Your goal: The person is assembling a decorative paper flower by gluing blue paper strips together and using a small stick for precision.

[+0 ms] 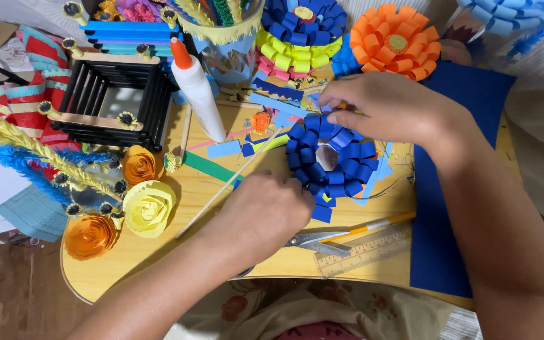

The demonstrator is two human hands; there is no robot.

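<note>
Two hands work over my crowded wooden worktop [158,264]; bare floor shows at lower left; the blue paper flower [330,158] lies flat at centre, round, face up, no long axis; right hand [379,104] pinches its top edge; left hand [269,211] is curled beside it, grip hidden, perhaps touching.
</note>
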